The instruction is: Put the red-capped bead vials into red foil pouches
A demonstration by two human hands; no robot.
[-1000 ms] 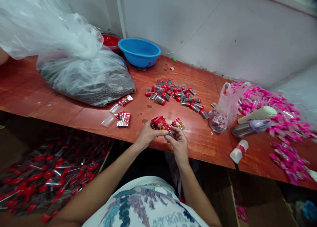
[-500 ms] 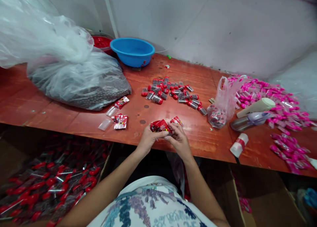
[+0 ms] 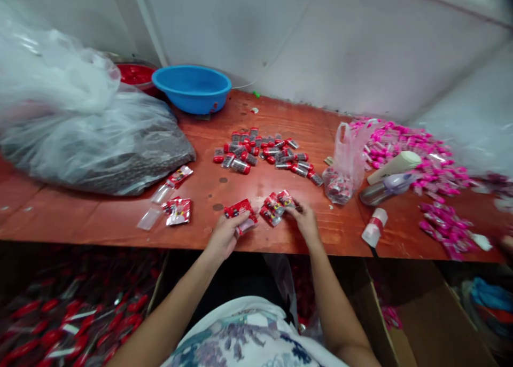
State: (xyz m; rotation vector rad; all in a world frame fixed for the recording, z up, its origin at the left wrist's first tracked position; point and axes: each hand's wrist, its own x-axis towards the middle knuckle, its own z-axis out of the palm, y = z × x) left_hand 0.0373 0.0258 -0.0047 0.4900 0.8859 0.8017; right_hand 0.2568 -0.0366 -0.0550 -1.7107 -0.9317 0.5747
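My left hand (image 3: 223,235) pinches a red printed plastic packet (image 3: 242,212) between thumb and fingers, just above the table's front edge. To its right, several similar red printed packets (image 3: 276,207) lie overlapping on the table. My right hand (image 3: 305,221) has its thumb and fingertips closed on the right edge of these packets; its fingertips are partly hidden. Beyond both hands is a loose group of small clear bottles with red caps (image 3: 240,165), filled with dark contents. More red packets (image 3: 177,211) and clear sleeves (image 3: 149,218) lie to the left.
A large plastic bag of dark beads (image 3: 100,148) stands at left, with a blue basin (image 3: 192,92) behind. At right are a knotted clear bag (image 3: 340,182), a purple-lidded bottle (image 3: 387,188), a white roll (image 3: 375,227) and a pink heap (image 3: 436,161). Boxes sit below the table.
My hands have moved apart. The left keeps a red packet, while the right has shifted to the packets on the table. The view has turned slightly right.
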